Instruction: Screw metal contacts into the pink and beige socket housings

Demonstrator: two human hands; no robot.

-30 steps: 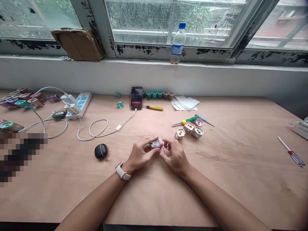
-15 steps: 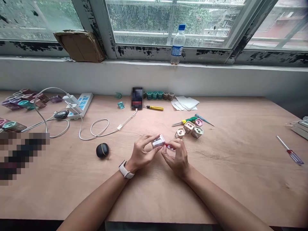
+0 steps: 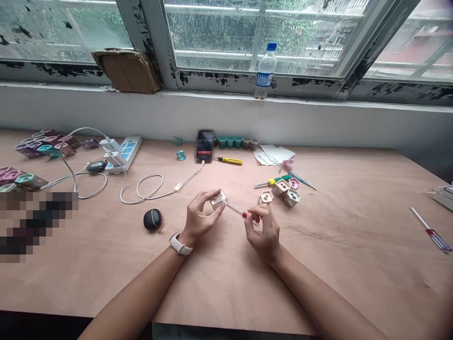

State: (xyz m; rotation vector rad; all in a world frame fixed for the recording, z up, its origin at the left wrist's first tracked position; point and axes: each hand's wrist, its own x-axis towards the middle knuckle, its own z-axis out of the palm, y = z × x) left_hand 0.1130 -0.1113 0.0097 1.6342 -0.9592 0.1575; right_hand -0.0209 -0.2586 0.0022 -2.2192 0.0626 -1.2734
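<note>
My left hand [image 3: 202, 212], wearing a watch with a pale band, pinches a small clear box-shaped case [image 3: 218, 200] between thumb and fingers. My right hand [image 3: 264, 231] is closed around the handle of a screwdriver [image 3: 236, 210] with a red collar. Its thin metal shaft points left, with the tip at the case's right end; I cannot tell whether it is inside. Just beyond my right hand stand several small hexagonal cases [image 3: 281, 187] in beige, pale green and pink. Behind them is a small pink piece [image 3: 287, 164].
A green-yellow screwdriver [image 3: 272, 182] and a blue pen-like tool [image 3: 301, 179] lie by the cases. Farther back are a yellow-handled tool [image 3: 230, 160], a phone [image 3: 204, 145] on a white cable, and papers [image 3: 273, 154]. Another screwdriver [image 3: 432, 231] lies right, a black rounded case [image 3: 152, 219] left.
The hands have moved apart. The clear case has shifted left, and the screwdriver's shaft now shows between case and right hand. A small pink piece has appeared near the papers. The view has shifted slightly.
</note>
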